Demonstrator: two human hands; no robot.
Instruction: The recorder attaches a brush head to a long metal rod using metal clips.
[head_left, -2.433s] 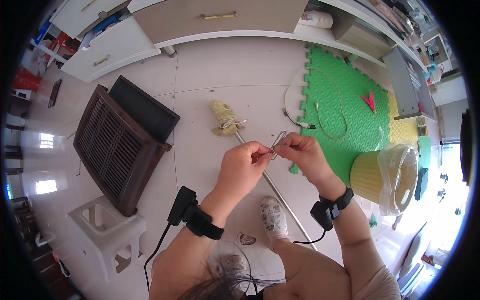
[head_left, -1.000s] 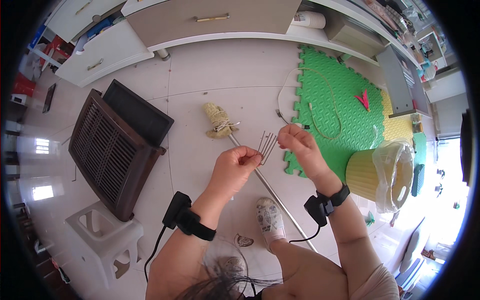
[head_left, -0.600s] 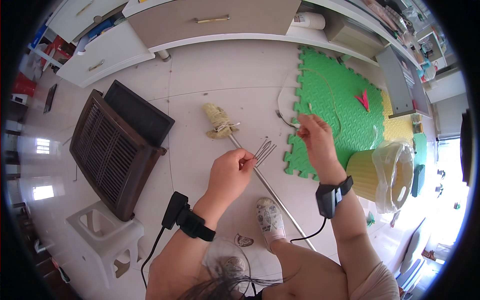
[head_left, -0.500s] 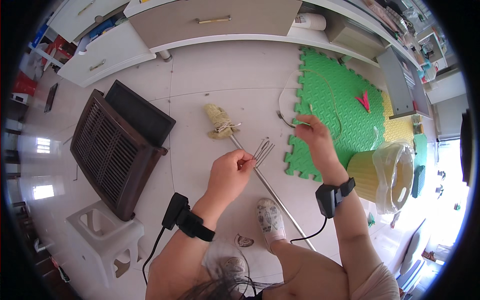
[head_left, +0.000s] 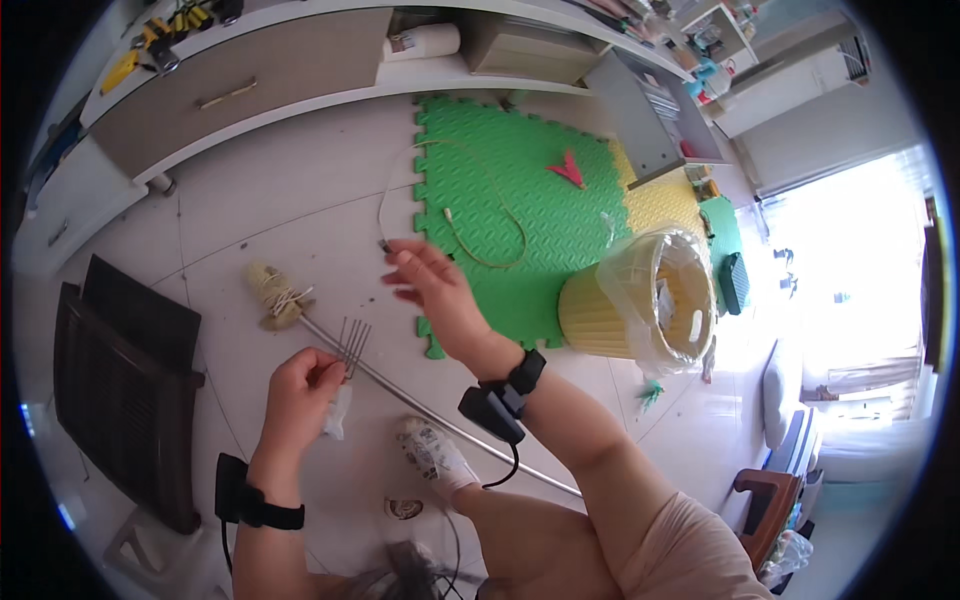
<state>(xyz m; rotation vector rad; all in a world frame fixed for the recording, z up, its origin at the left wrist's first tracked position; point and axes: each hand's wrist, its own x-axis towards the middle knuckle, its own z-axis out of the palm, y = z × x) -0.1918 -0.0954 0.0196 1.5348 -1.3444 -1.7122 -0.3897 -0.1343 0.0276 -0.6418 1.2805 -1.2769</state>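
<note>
Left hand (head_left: 300, 388) pinches thin metal rods (head_left: 355, 342), fanned toward its one o'clock. Right hand (head_left: 432, 295) half-curled by cable (head_left: 448, 214) at its twelve; grip unclear. Risk: rods could slip if pinch loosens.

Right hand (head_left: 428, 288): earlier meeting your left at the metal rods (head_left: 355, 346), now well apart from them, over the left edge of the green mat (head_left: 560, 240), fingers blurred beside the cable's dark end (head_left: 386, 246). Rods: more upright than half a second ago. Pale scrap (head_left: 338, 412): now plain below your left hand (head_left: 301, 385). Your view: swung right; yellow-handled tools (head_left: 165, 40) and brown wooden armrest (head_left: 770, 500) now shown.
</note>
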